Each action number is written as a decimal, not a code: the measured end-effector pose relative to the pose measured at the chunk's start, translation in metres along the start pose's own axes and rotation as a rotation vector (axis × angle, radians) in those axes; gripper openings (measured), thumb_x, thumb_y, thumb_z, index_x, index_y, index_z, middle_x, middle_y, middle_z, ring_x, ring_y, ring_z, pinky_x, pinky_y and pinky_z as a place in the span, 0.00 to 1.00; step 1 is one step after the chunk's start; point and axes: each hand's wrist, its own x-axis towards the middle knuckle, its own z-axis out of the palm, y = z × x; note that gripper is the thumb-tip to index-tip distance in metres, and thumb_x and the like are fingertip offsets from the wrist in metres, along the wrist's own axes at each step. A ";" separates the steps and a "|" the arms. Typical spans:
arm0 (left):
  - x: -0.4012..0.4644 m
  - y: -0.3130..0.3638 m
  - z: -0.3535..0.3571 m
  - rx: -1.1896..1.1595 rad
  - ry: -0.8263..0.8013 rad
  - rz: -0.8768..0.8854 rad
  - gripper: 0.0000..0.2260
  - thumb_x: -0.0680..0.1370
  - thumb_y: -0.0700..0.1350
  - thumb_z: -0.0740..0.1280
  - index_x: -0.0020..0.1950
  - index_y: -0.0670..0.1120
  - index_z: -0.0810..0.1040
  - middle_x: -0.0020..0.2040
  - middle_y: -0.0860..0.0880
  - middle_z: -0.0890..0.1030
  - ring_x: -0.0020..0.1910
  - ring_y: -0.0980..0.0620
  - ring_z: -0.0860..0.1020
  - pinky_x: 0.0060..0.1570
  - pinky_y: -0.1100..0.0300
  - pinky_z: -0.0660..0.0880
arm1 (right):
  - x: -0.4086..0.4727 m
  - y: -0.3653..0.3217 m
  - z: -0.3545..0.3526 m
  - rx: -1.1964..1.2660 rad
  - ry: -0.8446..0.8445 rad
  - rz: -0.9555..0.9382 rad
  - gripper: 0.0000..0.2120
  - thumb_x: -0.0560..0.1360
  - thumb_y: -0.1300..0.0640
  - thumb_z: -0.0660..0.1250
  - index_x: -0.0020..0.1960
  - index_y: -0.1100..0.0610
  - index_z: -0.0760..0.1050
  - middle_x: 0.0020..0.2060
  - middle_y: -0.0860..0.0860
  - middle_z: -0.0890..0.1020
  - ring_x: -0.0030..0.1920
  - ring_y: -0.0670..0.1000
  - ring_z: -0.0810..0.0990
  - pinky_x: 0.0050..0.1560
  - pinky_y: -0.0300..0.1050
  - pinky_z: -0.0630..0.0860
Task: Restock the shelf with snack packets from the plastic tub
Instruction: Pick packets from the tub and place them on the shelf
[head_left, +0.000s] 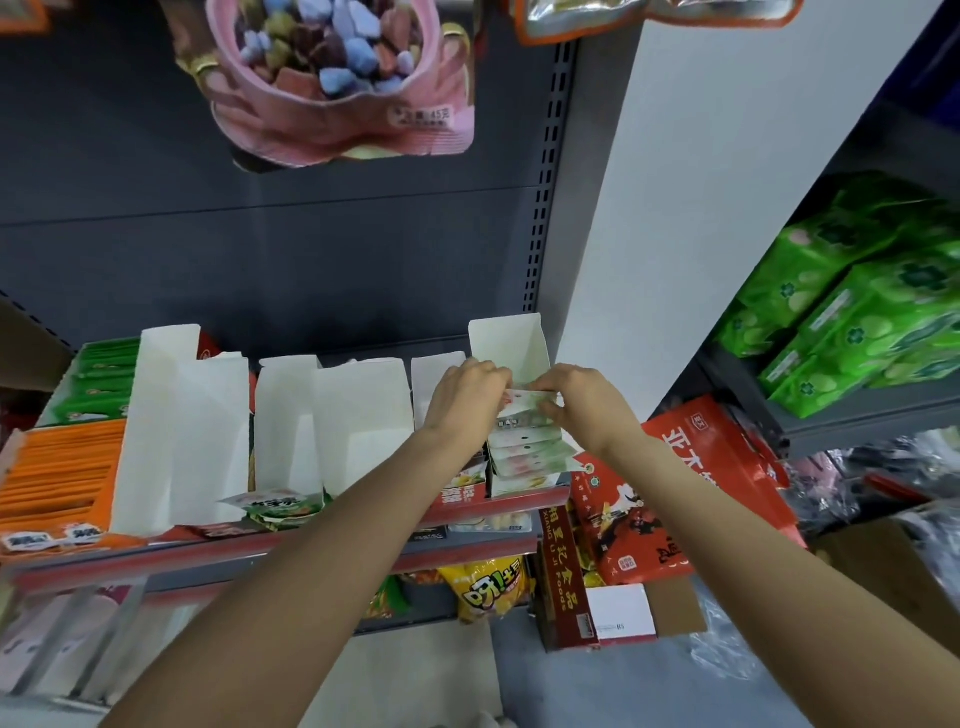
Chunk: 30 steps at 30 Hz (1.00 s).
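Tucking Packets Into the End Box

Spanning the view, the shelf (311, 545) carried a row of white display boxes. Both bare forearms reached to the rightmost box (511, 345). The left hand (465, 395) and right hand (582, 400) each had a grip pinching the pale green-and-white snack packets (524, 441), stacked upright inside it.

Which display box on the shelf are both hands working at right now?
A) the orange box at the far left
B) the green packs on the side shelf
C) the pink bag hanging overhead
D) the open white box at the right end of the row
D: the left hand and the right hand both pinch a small packet over the row of packets in the white box at the right end of the shelf.
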 end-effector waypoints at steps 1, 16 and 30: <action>0.002 -0.002 0.001 0.012 -0.032 -0.005 0.09 0.78 0.40 0.63 0.56 0.45 0.78 0.52 0.46 0.79 0.55 0.47 0.72 0.51 0.57 0.67 | 0.002 -0.001 0.002 -0.068 -0.009 0.014 0.11 0.76 0.63 0.62 0.55 0.56 0.80 0.51 0.54 0.80 0.51 0.57 0.77 0.48 0.50 0.75; -0.071 -0.066 -0.070 -0.689 0.179 -0.248 0.07 0.77 0.42 0.67 0.54 0.50 0.79 0.48 0.55 0.81 0.46 0.61 0.77 0.48 0.67 0.72 | 0.003 -0.092 -0.024 0.470 0.080 -0.045 0.10 0.75 0.64 0.65 0.54 0.56 0.80 0.48 0.49 0.83 0.47 0.43 0.79 0.50 0.31 0.74; -0.327 -0.320 -0.168 -0.733 0.777 -0.791 0.10 0.76 0.38 0.66 0.41 0.52 0.78 0.40 0.47 0.82 0.44 0.46 0.80 0.52 0.50 0.76 | 0.018 -0.450 0.115 0.282 -0.190 -0.506 0.17 0.75 0.63 0.63 0.64 0.59 0.73 0.60 0.57 0.77 0.60 0.55 0.75 0.60 0.43 0.67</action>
